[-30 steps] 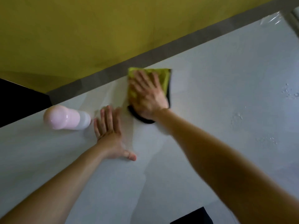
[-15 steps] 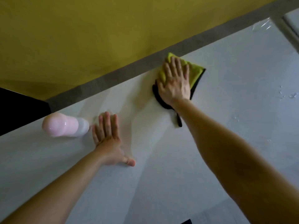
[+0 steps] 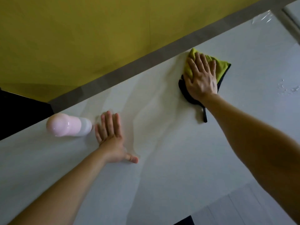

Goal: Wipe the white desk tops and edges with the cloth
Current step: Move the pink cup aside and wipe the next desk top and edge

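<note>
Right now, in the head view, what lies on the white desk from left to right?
Pink bottle → left hand → right hand flat on the cloth → water drops.

Pink bottle point(image 3: 65, 125) with a paler whitish end lies on its side at left, glossy, its pink end toward the black patch point(image 3: 19, 114) at the left edge. Yellow wall point(image 3: 81, 38) fills the top, with a grey strip point(image 3: 146, 60) running diagonally along its base from lower left to upper right. Crinkled clear film point(image 3: 263, 18) shows near the strip's upper end, a white panel point(image 3: 293, 12) sits in the top right corner, droplets point(image 3: 287, 88) at far right, and a dark corner point(image 3: 185, 221) of something unclear at the bottom edge.
</note>
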`<state>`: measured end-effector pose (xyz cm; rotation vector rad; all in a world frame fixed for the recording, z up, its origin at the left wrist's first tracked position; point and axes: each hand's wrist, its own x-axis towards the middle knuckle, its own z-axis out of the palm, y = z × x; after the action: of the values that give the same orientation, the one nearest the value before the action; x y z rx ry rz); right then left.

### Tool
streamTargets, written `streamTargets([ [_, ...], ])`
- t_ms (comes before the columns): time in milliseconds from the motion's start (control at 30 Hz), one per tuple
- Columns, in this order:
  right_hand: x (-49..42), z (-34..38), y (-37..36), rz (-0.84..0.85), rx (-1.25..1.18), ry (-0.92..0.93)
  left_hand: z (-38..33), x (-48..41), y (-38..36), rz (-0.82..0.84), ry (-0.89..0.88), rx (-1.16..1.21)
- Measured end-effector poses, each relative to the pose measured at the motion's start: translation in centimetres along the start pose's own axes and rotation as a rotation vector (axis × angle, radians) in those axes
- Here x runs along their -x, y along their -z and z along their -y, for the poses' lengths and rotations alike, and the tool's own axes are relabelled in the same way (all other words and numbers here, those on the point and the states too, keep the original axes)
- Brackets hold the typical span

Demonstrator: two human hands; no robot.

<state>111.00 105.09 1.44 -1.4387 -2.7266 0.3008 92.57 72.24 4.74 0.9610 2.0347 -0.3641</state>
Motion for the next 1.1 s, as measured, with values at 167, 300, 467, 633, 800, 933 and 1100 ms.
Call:
streamTargets([
  [167, 9.5, 14.1, -3.7, 0.065, 0.015, 0.345, 0.2, -0.2, 0.1, -0.011, 0.018, -0.024],
  [300, 11.4, 14.2, -4.0, 0.092, -0.046, 0.610, -0.1, 0.0, 0.0, -0.035, 0.029, -0.037],
  [467, 8.2, 0.5, -1.3, -0.026, -0.031, 0.170, 0.0, 0.1, 0.2, -0.013, -0.005, -0.004],
  [633, 12.9, 8.0, -2.3, -0.051, -0.073, 0.025, 0.3, 0.4, -0.4, -0.100, -0.050, -0.003],
  [800, 20.3, 17.2, -5.0, 0.095, -0.079, 0.560, 2.4, 3.4, -3.5, -0.267, -0.114, -0.043],
  [933, 18.7, 10.4, -4.0, 0.045, -0.070, 0.538, 4.1, 7.3, -6.8, -0.304, -0.116, -0.104],
  [1100, 18.1, 1.0, -1.3, 0.020, -0.017, 0.161, 4.4, 8.3, -8.9, -0.340, -0.065, -0.070],
])
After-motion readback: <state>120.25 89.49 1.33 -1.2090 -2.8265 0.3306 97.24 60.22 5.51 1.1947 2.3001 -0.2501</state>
